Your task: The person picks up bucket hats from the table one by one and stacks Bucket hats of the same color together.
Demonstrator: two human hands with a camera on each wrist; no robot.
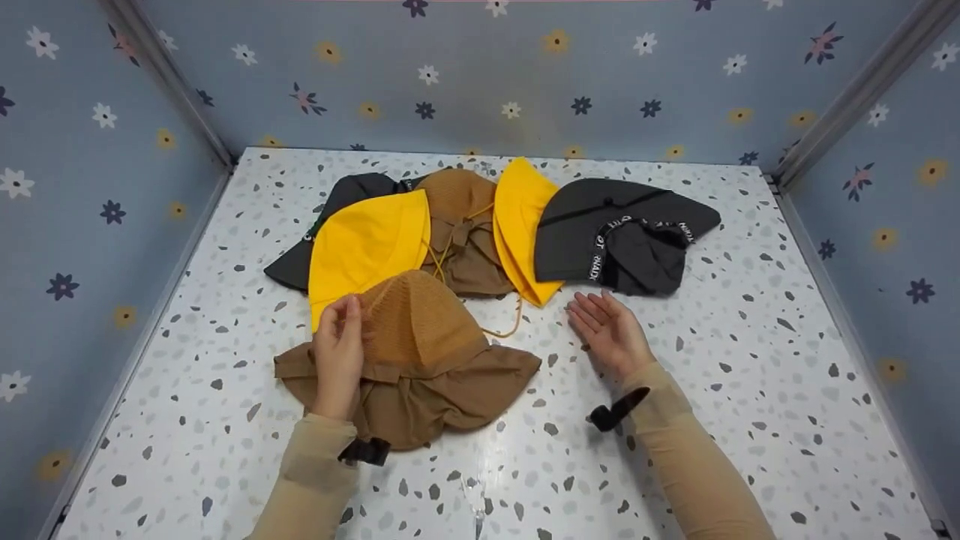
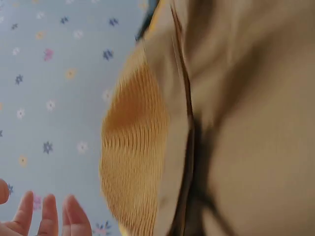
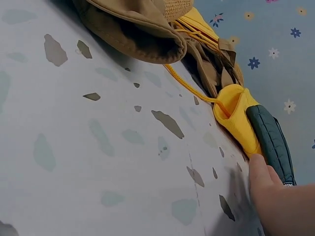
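A brown sun hat with a woven crown and a wide cloth brim lies nearest on the table. My left hand is over its left side, overlapping it in the head view. In the left wrist view the fingers of that hand stand straight and apart with nothing between them. To the hat's right, my right hand has its palm turned up and holds nothing. Just beyond it are a folded yellow hat and a dark grey cap with lettered tape.
Behind the near hat lie another yellow hat, a second brown hat and a dark hat, overlapping. A yellow cord trails over the speckled white table. Flower-patterned panels enclose the back and both sides.
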